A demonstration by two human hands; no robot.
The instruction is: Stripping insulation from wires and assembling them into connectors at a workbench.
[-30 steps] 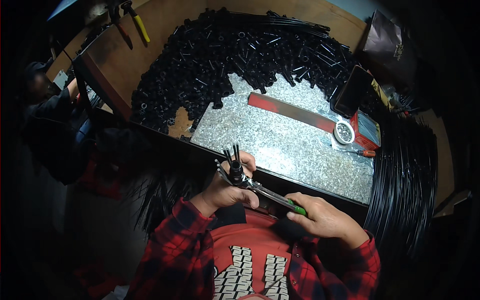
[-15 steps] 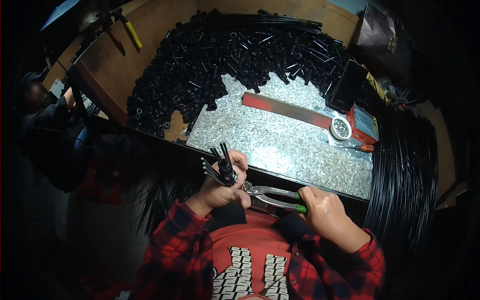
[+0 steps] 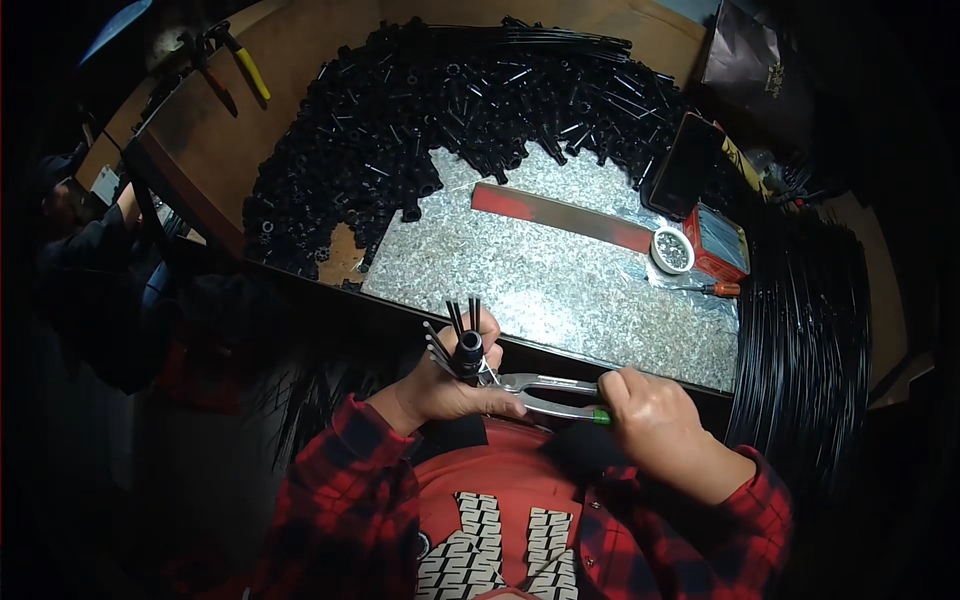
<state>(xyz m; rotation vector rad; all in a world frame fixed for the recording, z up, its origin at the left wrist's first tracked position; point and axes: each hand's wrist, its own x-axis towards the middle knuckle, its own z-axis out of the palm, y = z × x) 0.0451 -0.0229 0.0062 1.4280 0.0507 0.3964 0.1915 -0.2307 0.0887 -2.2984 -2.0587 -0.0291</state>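
Observation:
My left hand (image 3: 440, 392) is closed around a black tubular fitting (image 3: 470, 345), its round open end facing up. Several thin black rods (image 3: 436, 340) fan out beside the fitting. Metal pliers with green grips (image 3: 555, 410) reach in from the right. Their jaws meet the fitting's side by my left fingers, where a bit of light wire or metal shows; the exact contact is hidden. Wrapped around the plier handles is my right hand (image 3: 655, 415). Both hands are held over my lap, just in front of the bench edge.
A large heap of black fittings (image 3: 400, 110) covers the back of the speckled bench top (image 3: 480, 260). On it lie a red-brown bar (image 3: 560, 217), a white cup of small parts (image 3: 672, 250), a red box (image 3: 718, 245), a phone (image 3: 687, 165) and a screwdriver (image 3: 722, 289). Long black rods (image 3: 805, 340) hang at right.
My left hand and the fitting have shifted slightly right and turned so its open end faces up more. My right hand has moved a little right, still gripping the pliers.

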